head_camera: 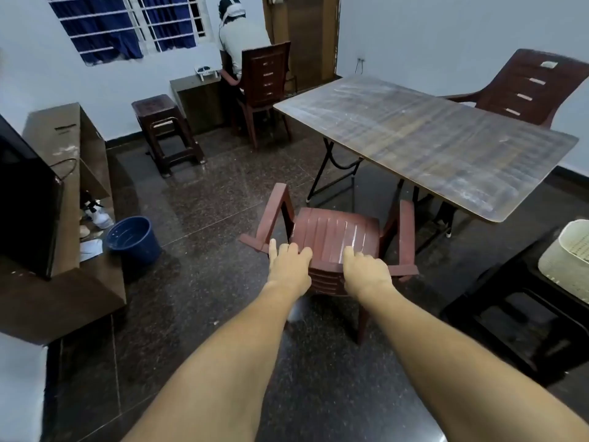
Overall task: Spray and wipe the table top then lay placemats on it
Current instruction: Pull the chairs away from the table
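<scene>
A red chair (338, 231), blue bucket (134, 239) and brown stool (164, 129) stand apart.

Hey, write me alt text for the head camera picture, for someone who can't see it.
The left hand and right hand grip the back of a red-brown plastic chair that faces a worn, bare wooden table. A blue bucket stands on the floor at left, a white spray bottle on the low unit beside it.

- The back of a red plastic chair (338, 231) is gripped at its top edge by the left hand (288, 263) and the right hand (366, 271).
- A table (430, 138) with a streaked top is seen beyond the fingers (283, 249).
- A blue bucket (134, 239) is seen well left of the fingers, with a spray bottle (98, 213) just beyond it.
</scene>
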